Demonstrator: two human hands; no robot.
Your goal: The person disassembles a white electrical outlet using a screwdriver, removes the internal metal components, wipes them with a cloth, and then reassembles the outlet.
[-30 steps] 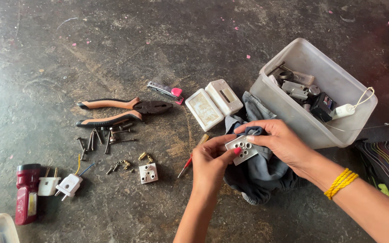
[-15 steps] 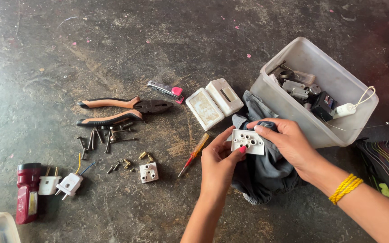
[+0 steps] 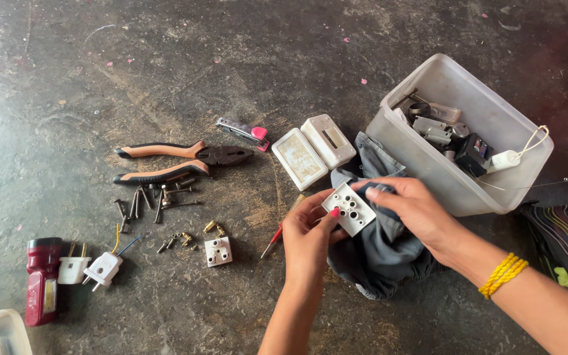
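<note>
left hand [image 3: 307, 240] is pinching the white socket plate [image 3: 348, 209] by its near-left edge; right hand [image 3: 415, 217] is closing on its far-right corner, over the grey cloth [image 3: 379, 256]. plate's long axis is running between both hands. beyond, the plastic tub [image 3: 494, 112] is sitting.

Pliers [image 3: 185, 161], loose screws [image 3: 156, 200] — plastic bin [image 3: 527, 174].
</note>
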